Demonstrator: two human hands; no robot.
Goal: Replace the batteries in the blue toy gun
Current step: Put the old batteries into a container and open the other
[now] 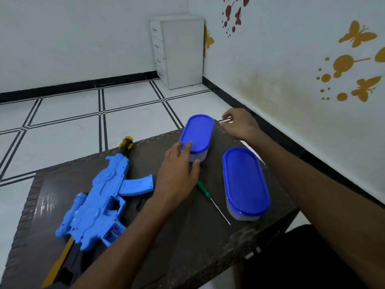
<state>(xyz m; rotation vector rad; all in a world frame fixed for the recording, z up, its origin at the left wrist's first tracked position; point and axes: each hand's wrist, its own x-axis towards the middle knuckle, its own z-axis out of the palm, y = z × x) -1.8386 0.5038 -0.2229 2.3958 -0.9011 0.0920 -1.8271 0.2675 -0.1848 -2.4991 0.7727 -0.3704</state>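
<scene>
A dark brown woven-textured bench (208,236) carries a blue plastic toy gun (98,203) with a yellow-and-black muzzle, lying at its left side. Two oval translucent containers with blue lids sit to the right, one far (196,136) and one near (245,182), with a green-handled screwdriver (211,198) between them. The left hand (177,174) grips the far container's near end; the right hand (239,124) rests loosely curled at the bench's far corner, holding nothing visible. No writing is legible.
</scene>
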